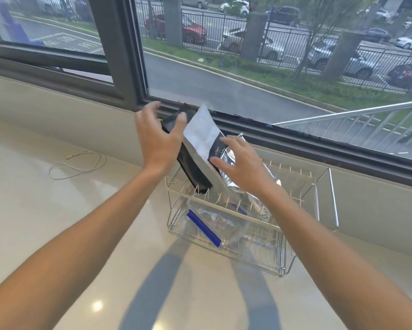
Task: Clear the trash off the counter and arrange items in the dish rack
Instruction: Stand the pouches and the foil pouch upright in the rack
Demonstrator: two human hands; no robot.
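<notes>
**Dish rack getting loaded with bags, mid-placement**

Dish rack [324, 184] sitting on the pale counter [57, 222] right under the window [247, 79], wire tines up. Already holding a clear zip bag with a blue seal strip [203, 231] lying flat in the near section, plus a crinkly silver foil bag [245, 167] leaning toward the back.

Step in hand, by the look of it: standing a coffee bag [200, 141] (white and dark front, black side) between the tines at the rack's left end. Leaning left, bottom edge down among the tines, top corner up near the window frame.

Left hand [158, 139] spread, fingers loosely curled around the bag's upper black edge, thumb touching it; more steadying than gripping. Right hand [241, 166] also spread, fingertips resting flat on the printed front, not pinching anything.

Next move, guessing: straighten the bag so the tines hold it, then let go slowly, since a floppy bag probably tips over. Loose whitish cord [77, 164] lying on the counter well to the left, likely the trash part, not dealt with yet.
</notes>
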